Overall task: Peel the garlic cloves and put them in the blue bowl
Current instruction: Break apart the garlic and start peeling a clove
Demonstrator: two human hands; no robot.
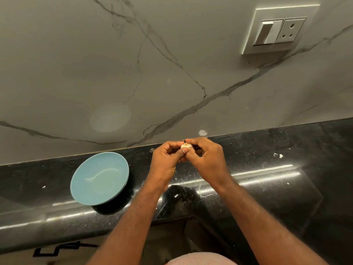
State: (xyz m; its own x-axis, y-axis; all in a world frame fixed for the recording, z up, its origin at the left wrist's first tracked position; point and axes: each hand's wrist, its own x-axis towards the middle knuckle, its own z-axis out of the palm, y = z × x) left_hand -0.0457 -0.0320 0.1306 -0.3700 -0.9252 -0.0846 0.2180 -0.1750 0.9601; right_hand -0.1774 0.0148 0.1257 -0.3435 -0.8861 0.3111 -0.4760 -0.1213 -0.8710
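Observation:
A small pale garlic piece (186,145) is held above the black counter near the back wall, pinched between both hands. My left hand (166,159) curls round it from the left, thumb tip against its lower side. My right hand (207,156) pinches it from the right with curled fingers. Most of the garlic is hidden by the fingers. The blue bowl (99,178) stands on the counter to the left of my hands, tilted towards me in the view, and nothing shows inside it.
The glossy black counter (267,169) runs left to right, with small white flecks of skin (280,155) at the right. A marble wall rises behind it, with a switch and socket plate (278,30) at upper right. The counter's front edge is close to my body.

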